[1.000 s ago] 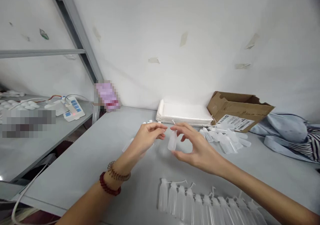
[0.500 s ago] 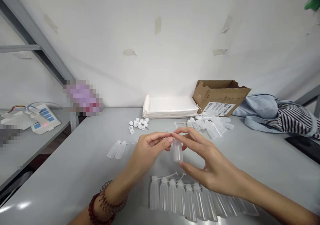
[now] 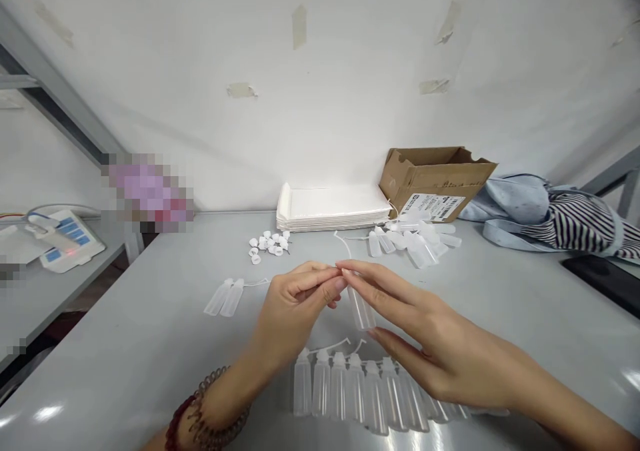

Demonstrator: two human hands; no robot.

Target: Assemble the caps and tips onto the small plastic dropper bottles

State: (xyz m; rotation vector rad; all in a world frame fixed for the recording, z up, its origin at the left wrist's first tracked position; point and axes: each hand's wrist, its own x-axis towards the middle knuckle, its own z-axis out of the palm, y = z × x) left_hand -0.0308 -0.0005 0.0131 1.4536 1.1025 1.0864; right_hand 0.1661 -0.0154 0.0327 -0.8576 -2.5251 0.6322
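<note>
Translucent plastic makes the small slim bottle [image 3: 362,311] between the hands, and its wall looks thin, so I judge that light pressure is better than strong pressure. The right hand [image 3: 425,317] is clamped on this bottle lengthwise: its thumb is at the base, and its fingers reach over the top end. The left hand [image 3: 295,304] has its thumb and index fingertip pressed together at the same top end; I cannot tell which small part, if any, is between them. A thin white curved plastic strap [image 3: 344,243] rises just beyond these fingertips.

The bottle leans a little, its top toward the left hand. For a good hold, the right thumb should push straight along the bottle's length; a sideways push could make the base slip. The left fingertips should stay in line with the neck, without twisting it.

Nearer to the person than the right hand, and partly under it, lies a row of clear slim plastic bottles [image 3: 355,391]; a low wrist could disturb them. Beyond the left hand is 1 group of small white plastic caps [image 3: 270,243], well apart from its fingers.
</note>
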